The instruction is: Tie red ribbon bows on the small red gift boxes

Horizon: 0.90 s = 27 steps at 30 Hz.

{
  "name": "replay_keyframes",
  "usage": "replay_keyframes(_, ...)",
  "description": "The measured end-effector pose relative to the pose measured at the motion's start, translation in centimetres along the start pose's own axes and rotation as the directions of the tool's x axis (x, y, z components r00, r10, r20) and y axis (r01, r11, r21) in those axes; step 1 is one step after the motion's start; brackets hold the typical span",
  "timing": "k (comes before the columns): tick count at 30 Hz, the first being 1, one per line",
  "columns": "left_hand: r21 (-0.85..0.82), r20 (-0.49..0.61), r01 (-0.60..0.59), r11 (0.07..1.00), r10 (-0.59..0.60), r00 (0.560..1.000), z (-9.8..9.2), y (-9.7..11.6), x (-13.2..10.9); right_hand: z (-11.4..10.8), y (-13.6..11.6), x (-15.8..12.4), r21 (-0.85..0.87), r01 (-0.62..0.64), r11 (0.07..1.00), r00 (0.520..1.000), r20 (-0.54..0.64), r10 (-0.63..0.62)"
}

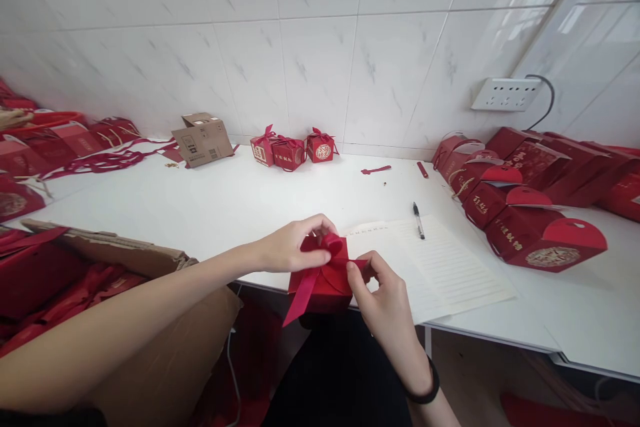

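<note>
A red gift box (pixel 325 293) sits at the front edge of the white table, close to my lap. Red ribbon (pixel 303 297) lies across its top, with one tail hanging down the near left side and a loop standing up in the middle. My left hand (pixel 295 247) pinches the ribbon loop between thumb and fingers. On the box's right side, my right hand (pixel 383 287) grips another end of the ribbon between thumb and forefinger. My fingers partly cover the knot area.
Lined paper (pixel 450 267) with a pen (pixel 419 220) lies to the right. Red boxes (pixel 545 233) stand far right; three small tied boxes (pixel 289 153) sit by the wall near a brown carton (pixel 205 140). A large cardboard box (pixel 165 340) of red items is at left.
</note>
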<state>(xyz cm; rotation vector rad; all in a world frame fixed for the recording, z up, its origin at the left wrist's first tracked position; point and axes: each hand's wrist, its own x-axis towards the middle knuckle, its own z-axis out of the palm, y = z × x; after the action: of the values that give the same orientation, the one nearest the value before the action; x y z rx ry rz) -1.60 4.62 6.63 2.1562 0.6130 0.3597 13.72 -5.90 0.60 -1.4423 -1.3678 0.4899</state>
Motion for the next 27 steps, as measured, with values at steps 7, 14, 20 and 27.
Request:
replay_keyframes(7, 0.250, 0.061, 0.034, 0.968, -0.051, 0.997, -0.3, -0.3, -0.2, -0.4, -0.6, -0.6, -0.019, -0.096, 0.995, 0.994, 0.049, 0.096)
replay_keyframes(14, 0.264, 0.061, -0.005, 0.964, -0.011, 0.998, 0.2, -0.8, 0.1, -0.4, -0.7, -0.6, -0.026, -0.122, 0.992, 0.990, 0.065, 0.124)
replay_keyframes(20, 0.290, 0.015, 0.022, 0.957, -0.028, 0.999, 0.4, -0.7, 0.2, -0.5, -0.8, -0.6, 0.116, -0.184, 0.976, 0.980, 0.102, 0.172)
replay_keyframes(27, 0.264, 0.003, 0.028, 0.964, -0.030, 1.000, 0.2, -1.0, 0.3, -1.1, -0.2, -0.9, 0.219, -0.135, 0.966, 0.990, 0.073, 0.122)
